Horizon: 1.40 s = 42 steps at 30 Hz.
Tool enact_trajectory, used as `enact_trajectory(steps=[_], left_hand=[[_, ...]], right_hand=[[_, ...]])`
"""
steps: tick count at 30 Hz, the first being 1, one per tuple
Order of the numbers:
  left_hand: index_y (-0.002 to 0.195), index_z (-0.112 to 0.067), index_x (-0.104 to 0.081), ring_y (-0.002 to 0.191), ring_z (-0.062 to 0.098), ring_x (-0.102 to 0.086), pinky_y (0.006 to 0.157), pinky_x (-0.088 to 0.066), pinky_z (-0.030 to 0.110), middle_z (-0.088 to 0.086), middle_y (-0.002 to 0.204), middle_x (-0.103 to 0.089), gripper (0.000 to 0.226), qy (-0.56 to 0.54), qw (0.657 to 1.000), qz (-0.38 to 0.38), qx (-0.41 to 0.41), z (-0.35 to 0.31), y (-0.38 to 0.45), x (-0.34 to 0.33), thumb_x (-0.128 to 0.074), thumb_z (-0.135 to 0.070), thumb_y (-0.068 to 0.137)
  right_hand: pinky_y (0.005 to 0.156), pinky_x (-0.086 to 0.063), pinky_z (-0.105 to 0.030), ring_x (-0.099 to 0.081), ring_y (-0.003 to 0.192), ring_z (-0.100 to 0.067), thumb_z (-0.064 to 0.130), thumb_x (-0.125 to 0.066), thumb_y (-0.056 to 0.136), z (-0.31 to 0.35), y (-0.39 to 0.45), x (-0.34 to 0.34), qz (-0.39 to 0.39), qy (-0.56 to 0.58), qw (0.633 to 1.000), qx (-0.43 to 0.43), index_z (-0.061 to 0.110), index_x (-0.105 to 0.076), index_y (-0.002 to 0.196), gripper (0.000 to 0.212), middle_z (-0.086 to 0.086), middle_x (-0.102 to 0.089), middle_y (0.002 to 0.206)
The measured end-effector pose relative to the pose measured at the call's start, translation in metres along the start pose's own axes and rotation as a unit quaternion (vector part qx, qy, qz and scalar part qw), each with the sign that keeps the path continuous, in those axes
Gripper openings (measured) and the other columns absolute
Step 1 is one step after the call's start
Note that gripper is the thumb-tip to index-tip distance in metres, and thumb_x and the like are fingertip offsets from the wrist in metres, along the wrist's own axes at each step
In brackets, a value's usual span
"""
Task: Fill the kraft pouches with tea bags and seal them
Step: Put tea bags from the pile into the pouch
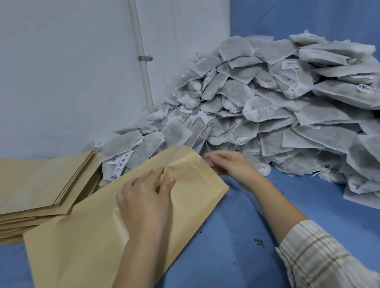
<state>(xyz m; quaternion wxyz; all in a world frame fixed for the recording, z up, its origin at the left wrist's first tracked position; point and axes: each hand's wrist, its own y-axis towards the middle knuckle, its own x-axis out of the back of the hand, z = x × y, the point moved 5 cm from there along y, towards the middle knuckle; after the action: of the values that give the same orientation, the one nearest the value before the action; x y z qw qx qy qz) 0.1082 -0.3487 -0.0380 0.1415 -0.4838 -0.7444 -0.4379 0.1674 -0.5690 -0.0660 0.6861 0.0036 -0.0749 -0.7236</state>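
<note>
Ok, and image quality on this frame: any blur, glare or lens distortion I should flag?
Head view: the right hand is motion-blurred at the fingertips, while the left hand on the kraft pouch is sharp; wide-angle bending shows in the white pipe; lighting is soft and bluish, with mild sheen near the pouch's mouth and no hard shadows.

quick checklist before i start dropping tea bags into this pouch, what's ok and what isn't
1. Pouch in hand: ok. The left hand pinches the kraft pouch near its mouth.
2. Mouth open: not ok. The top edge looks only slightly lifted, with no clear opening.
3. Right hand free: ok. The right hand is at the pouch's top corner, fingers straight, holding no tea bag.
4. Supply within reach: ok. The tea bag pile lies just behind the right hand.
5. Spare pouches: ok. A stack of flat pouches lies to the left.
6. Pouch empty inside: cannot tell.
</note>
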Motion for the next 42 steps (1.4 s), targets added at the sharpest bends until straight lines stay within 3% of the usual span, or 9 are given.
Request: enact_trajectory(steps=[2, 5, 12, 21, 30, 34, 36, 39, 42], left_hand=[[0.116, -0.027, -0.067, 0.11, 0.025, -0.053, 0.096, -0.027, 0.033, -0.001, 0.114, -0.068, 0.033, 0.003, 1.0, 0.005, 0.004, -0.001, 0.0, -0.001, -0.062, -0.041, 0.087], [0.117, -0.028, -0.067, 0.111, 0.024, -0.053, 0.099, -0.029, 0.034, -0.002, 0.115, -0.068, 0.033, -0.002, 1.0, 0.017, 0.006, -0.001, -0.001, -0.004, -0.062, -0.041, 0.087], [0.119, -0.028, -0.065, 0.114, 0.023, -0.052, 0.102, -0.029, 0.036, -0.003, 0.119, -0.066, 0.035, -0.006, 1.0, 0.027, 0.005, 0.0, -0.001, -0.005, -0.061, -0.042, 0.087], [0.119, -0.028, -0.065, 0.114, 0.024, -0.052, 0.101, -0.029, 0.037, -0.002, 0.118, -0.066, 0.035, -0.008, 0.999, 0.03, 0.008, 0.0, -0.001, -0.004, -0.061, -0.042, 0.087], [0.114, -0.028, -0.068, 0.11, 0.02, -0.054, 0.098, -0.031, 0.031, -0.008, 0.111, -0.068, 0.031, -0.067, 0.994, 0.062, -0.058, -0.017, -0.005, -0.008, -0.065, -0.039, 0.085], [0.106, -0.026, -0.071, 0.098, 0.022, -0.058, 0.09, -0.038, 0.033, -0.006, 0.098, -0.071, 0.024, -0.083, 0.991, 0.052, -0.089, -0.025, -0.009, -0.008, -0.067, -0.035, 0.084], [0.106, -0.027, -0.071, 0.097, 0.022, -0.059, 0.089, -0.04, 0.035, -0.006, 0.097, -0.072, 0.024, -0.081, 0.992, 0.05, -0.085, -0.022, -0.009, -0.008, -0.067, -0.036, 0.084], [0.106, -0.026, -0.071, 0.096, 0.023, -0.06, 0.088, -0.041, 0.036, -0.005, 0.095, -0.072, 0.024, -0.075, 0.993, 0.039, -0.087, -0.022, -0.009, -0.007, -0.067, -0.035, 0.084], [0.107, -0.025, -0.071, 0.097, 0.023, -0.06, 0.088, -0.04, 0.033, -0.005, 0.097, -0.072, 0.025, -0.072, 0.993, 0.032, -0.085, -0.023, -0.01, -0.007, -0.067, -0.035, 0.084]], right_hand=[[0.077, -0.046, -0.023, -0.061, 0.094, -0.016, 0.019, -0.052, 0.093, -0.003, -0.002, 0.038, -0.184, -0.247, 0.952, 0.004, 0.016, -0.07, 0.102, 0.021, -0.001, -0.072, 0.096], [0.102, -0.032, -0.038, -0.039, 0.123, -0.023, 0.027, -0.055, 0.084, -0.015, -0.002, 0.062, -0.189, -0.54, 0.818, -0.054, 0.026, -0.061, 0.118, 0.035, -0.001, -0.053, 0.13], [0.094, -0.037, -0.037, -0.049, 0.113, -0.033, 0.01, -0.043, 0.091, -0.021, 0.007, 0.055, -0.225, -0.631, 0.742, -0.028, 0.004, -0.052, 0.118, 0.029, -0.015, -0.057, 0.12], [0.067, -0.038, -0.03, -0.05, 0.07, -0.015, 0.01, -0.055, 0.088, 0.009, 0.003, 0.05, -0.171, -0.077, 0.981, 0.055, 0.011, -0.061, 0.079, 0.011, -0.001, -0.058, 0.072], [0.068, -0.049, -0.024, -0.061, 0.077, -0.013, 0.013, -0.063, 0.085, 0.021, -0.002, 0.002, 0.027, -0.119, 0.992, -0.018, 0.013, -0.072, 0.084, 0.009, 0.0, -0.069, 0.082], [0.095, -0.036, -0.033, -0.046, 0.112, -0.021, 0.019, -0.041, 0.1, 0.012, -0.005, -0.026, 0.116, -0.366, 0.912, -0.148, 0.005, -0.042, 0.136, 0.039, -0.013, -0.048, 0.133], [0.082, -0.042, -0.027, -0.049, 0.095, -0.015, 0.019, -0.041, 0.1, 0.011, -0.011, -0.028, 0.145, -0.309, 0.927, -0.154, 0.008, -0.044, 0.134, 0.036, -0.006, -0.055, 0.122], [0.055, -0.045, -0.016, -0.055, 0.065, -0.009, 0.02, -0.054, 0.093, 0.021, -0.006, -0.013, 0.046, -0.108, 0.992, -0.05, 0.015, -0.066, 0.089, 0.014, 0.008, -0.062, 0.071], [0.066, -0.052, -0.031, -0.057, 0.07, -0.02, 0.036, -0.059, 0.086, 0.021, 0.0, 0.038, -0.266, -0.051, 0.963, 0.007, 0.017, -0.06, 0.076, 0.021, 0.007, -0.059, 0.067]])
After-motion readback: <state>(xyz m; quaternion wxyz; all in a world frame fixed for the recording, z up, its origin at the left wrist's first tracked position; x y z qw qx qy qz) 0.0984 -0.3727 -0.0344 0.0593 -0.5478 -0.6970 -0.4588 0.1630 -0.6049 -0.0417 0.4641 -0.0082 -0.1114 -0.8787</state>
